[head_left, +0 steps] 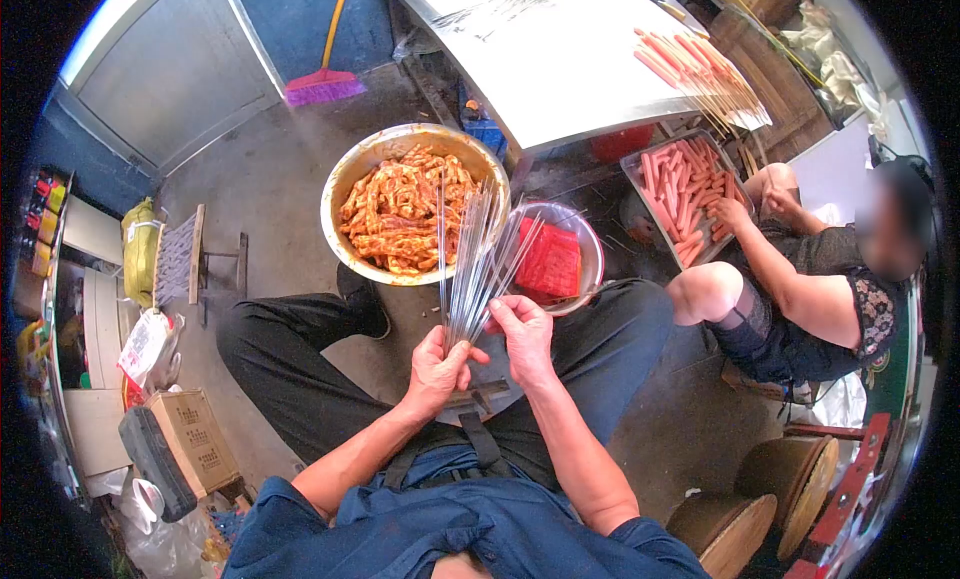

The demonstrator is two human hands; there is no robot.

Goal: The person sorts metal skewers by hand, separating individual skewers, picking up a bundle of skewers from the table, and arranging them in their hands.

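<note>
A fanned bundle of thin metal skewers point(472, 269) points up and away from me, gathered at its lower end in my left hand point(438, 371). My left fingers are wrapped around that end. With thumb and fingers pinched, my right hand point(523, 337) grips skewers at the bundle's right edge. Just beyond the skewers stands a large metal basin point(334, 204) full of sauce-coated meat strips point(400, 204). To its right, a smaller metal bowl point(592, 241) holds a red block point(548, 263), partly hidden behind the skewer tips.
A co-worker sits at the right, one hand point(733, 214) over a tray point(683, 256) of sausages point(672, 184). On the white table point(560, 89) lie skewered sausages point(690, 59) and more metal skewers point(505, 7). Boxes point(195, 439) line the left; wooden spools point(725, 534) stand lower right.
</note>
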